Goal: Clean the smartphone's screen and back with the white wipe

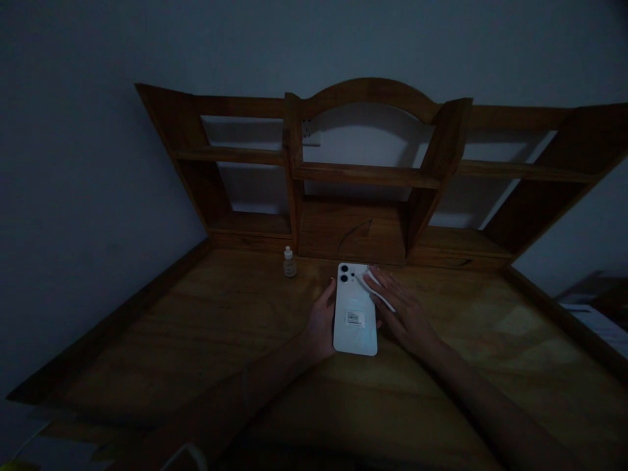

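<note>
Dim room, plain bluish wall (73, 163), wooden desk (196, 327) with raised edges, wooden hutch (363, 173) of open shelves at the back

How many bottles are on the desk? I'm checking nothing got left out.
1. A small bottle stands on the desk against the shelf unit, left of the phone. The dim light may hide others.

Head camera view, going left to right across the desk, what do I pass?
Small bottle → left hand at the phone's left edge → white phone lying camera-side up → right hand with fingers pressing a white cloth on its top right corner.
</note>
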Demonstrator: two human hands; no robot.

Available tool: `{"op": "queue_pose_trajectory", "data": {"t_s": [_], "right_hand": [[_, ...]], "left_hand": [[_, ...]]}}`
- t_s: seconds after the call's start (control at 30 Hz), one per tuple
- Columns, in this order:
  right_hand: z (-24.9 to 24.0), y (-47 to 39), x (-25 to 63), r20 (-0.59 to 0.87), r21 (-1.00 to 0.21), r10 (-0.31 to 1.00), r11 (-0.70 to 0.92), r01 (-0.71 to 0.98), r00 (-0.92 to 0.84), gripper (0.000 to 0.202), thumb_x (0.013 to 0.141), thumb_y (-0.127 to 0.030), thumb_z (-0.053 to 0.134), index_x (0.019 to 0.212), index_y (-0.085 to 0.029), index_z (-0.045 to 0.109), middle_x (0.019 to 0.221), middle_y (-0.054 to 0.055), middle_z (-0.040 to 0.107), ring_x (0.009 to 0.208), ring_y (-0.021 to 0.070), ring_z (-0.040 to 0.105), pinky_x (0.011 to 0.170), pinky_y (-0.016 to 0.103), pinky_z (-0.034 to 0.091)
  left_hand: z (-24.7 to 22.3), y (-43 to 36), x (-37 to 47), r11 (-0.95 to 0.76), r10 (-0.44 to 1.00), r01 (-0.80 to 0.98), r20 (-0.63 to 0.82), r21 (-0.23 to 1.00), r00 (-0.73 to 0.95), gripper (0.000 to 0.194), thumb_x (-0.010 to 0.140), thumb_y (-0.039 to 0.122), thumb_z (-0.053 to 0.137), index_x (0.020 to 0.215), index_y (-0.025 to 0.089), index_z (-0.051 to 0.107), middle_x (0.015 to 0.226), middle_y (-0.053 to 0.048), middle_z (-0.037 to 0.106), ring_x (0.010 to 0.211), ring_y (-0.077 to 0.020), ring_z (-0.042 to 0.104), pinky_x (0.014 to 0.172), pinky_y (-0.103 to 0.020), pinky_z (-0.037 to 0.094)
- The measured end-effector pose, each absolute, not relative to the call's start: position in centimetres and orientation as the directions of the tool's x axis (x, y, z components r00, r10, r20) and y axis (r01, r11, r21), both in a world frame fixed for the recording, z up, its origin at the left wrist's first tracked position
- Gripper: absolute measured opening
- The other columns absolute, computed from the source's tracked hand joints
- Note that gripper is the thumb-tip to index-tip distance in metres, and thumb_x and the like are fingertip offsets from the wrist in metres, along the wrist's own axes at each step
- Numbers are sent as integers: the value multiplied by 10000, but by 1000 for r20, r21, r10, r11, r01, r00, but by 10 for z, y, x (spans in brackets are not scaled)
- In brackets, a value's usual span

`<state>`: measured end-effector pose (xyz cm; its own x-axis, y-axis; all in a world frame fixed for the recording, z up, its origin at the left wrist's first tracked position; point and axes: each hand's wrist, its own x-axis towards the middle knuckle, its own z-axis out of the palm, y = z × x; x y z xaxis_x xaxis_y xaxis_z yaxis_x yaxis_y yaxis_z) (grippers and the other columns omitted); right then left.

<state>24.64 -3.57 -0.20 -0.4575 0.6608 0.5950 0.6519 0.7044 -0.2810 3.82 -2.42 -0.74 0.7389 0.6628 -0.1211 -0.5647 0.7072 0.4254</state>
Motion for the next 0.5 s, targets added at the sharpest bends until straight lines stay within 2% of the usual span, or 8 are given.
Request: {"op": "queue_pose_trajectory", "data": {"t_s": [0.1, 0.2, 0.33, 0.5], "right_hand": [[-7, -36, 247, 550, -398, 730, 655, 642, -405, 547, 1074, -312, 416, 1607, -343, 295, 1661, 37, 312, 1513, 270, 351, 1213, 538, 381], [-8, -38, 246, 505, -487, 768, 630, 605, -394, 551, 1077, -346, 408, 1612, -349, 276, 1620, 38, 400, 1469, 272, 436, 1194, 531, 408], [-6, -39, 246, 488, -540, 791, 606, 583, -370, 518, 1074, -376, 415, 1588, -346, 352, 1581, 30, 470, 1435, 274, 487, 1197, 515, 401], [-8, -39, 246, 484, -583, 807, 585, 563, -337, 531, 1072, -411, 415, 1593, -360, 330, 1586, 25, 464, 1413, 280, 512, 1181, 497, 415]], "left_hand": [[-8, -25, 38, 730, 654, -563, -155, 388, 741, 649, 955, 645, 442, 1368, 171, 603, 1120, -162, 703, 1015, -317, 676, 973, -514, 483], [-7, -27, 38, 743, 655, -577, -193, 340, 730, 612, 959, 603, 487, 1388, 179, 588, 1138, -148, 707, 1036, -318, 677, 1009, -537, 462], [-7, -29, 38, 735, 674, -600, -246, 315, 697, 570, 956, 499, 551, 1400, 143, 569, 1124, -158, 717, 1048, -323, 684, 1035, -542, 447], [-13, -30, 36, 739, 671, -590, -271, 325, 690, 580, 863, 262, 583, 1396, 40, 531, 1086, -189, 724, 1051, -328, 693, 1046, -511, 448]]}}
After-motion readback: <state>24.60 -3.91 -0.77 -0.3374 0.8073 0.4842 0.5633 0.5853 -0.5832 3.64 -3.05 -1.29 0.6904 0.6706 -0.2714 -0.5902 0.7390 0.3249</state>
